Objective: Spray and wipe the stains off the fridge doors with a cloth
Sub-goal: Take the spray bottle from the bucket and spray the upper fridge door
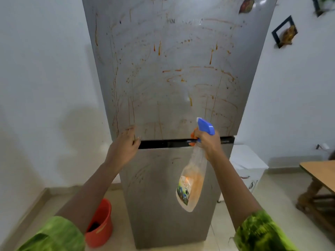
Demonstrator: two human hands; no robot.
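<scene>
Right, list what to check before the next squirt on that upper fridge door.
1. Spray bottle gripped by the right hand: ok.
2. Blue spray head faces the upper door: ok.
3. Liquid in the bottle: ok, orange fluid shows inside.
4. Left hand out of the spray's path: ok, it touches the door's lower edge, left of the nozzle.
5. Cloth ready for wiping: cannot tell. Neither hand holds one, and something dark lies in the red bucket.
6. Door clean: not ok, orange stains streak across it.
</scene>
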